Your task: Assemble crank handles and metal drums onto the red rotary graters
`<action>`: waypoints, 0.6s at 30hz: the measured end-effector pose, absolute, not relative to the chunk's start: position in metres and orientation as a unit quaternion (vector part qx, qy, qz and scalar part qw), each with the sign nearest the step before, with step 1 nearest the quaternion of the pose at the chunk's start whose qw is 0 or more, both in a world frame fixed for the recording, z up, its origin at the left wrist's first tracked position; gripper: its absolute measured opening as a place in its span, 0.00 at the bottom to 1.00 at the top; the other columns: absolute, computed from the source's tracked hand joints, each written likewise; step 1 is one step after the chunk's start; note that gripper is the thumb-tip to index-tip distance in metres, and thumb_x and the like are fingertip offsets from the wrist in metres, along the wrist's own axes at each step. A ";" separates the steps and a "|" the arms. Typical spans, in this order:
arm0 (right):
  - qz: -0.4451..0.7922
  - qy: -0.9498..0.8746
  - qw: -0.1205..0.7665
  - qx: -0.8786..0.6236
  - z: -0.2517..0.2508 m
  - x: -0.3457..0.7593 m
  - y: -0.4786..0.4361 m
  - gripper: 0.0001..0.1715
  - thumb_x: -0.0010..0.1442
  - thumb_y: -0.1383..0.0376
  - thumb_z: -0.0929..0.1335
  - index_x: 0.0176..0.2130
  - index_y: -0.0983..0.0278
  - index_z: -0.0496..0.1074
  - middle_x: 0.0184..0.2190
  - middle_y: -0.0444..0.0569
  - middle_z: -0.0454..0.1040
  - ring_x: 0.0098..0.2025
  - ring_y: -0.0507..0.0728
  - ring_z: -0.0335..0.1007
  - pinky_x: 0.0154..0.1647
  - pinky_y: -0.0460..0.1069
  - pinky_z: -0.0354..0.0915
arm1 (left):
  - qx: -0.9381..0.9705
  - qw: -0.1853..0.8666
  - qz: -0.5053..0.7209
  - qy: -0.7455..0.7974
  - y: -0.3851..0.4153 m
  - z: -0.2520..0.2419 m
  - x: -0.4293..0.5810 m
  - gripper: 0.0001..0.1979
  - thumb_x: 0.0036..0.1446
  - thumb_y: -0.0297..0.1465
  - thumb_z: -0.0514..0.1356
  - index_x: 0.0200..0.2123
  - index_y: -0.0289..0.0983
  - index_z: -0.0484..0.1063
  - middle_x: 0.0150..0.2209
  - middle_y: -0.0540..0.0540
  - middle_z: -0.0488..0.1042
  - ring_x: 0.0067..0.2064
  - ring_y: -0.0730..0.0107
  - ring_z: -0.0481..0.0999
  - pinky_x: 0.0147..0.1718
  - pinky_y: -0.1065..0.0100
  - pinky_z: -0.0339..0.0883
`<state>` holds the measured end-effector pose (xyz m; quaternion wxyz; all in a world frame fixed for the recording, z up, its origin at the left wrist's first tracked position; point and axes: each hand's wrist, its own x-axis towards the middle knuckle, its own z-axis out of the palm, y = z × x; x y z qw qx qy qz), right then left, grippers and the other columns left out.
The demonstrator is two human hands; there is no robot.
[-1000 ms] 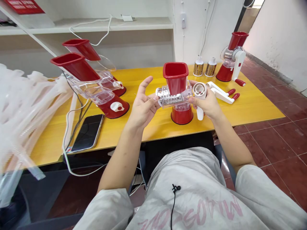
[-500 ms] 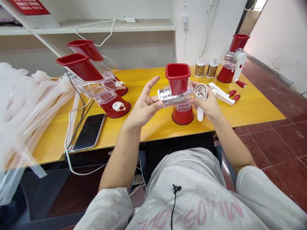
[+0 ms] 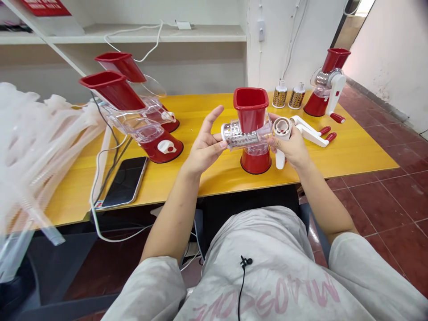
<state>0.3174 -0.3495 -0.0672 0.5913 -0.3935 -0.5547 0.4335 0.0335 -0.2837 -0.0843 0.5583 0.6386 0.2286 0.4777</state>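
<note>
Yellow wooden tabletop (image 3: 351,151) filled mid-frame | red-hoppered clear plastic rotary grater (image 3: 250,111) stood upright at centre | its perforated steel drum (image 3: 242,136) lay crosswise, long axis left-right | left hand (image 3: 203,149) splayed, thumb on drum's left end | right hand (image 3: 294,147) gripped white plastic crank (image 3: 281,129) at right end

The scene is lit brightly and evenly by soft daylight, and the opening (image 3: 360,6) at the upper right is blown out. A mild sheen is carried by the yellow bench (image 3: 351,156), and only faint shadows are cast. The left hand (image 3: 203,149) and right hand (image 3: 296,146) are rendered sharply, while the white tubes (image 3: 40,147) at the left edge are smeared. The shelf (image 3: 133,33) is bowed by wide-angle distortion.
</note>
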 end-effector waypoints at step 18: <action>0.433 -0.555 0.617 -0.352 -0.072 0.318 -0.344 0.53 0.49 0.38 0.91 0.64 0.56 0.81 0.39 0.42 0.76 0.27 0.50 0.66 0.25 0.50 0.70 | 0.679 0.539 0.470 0.165 -0.283 -0.091 0.030 0.65 0.59 0.53 0.83 0.89 0.51 0.53 0.52 0.42 0.91 0.41 0.57 0.91 0.52 0.52 0.87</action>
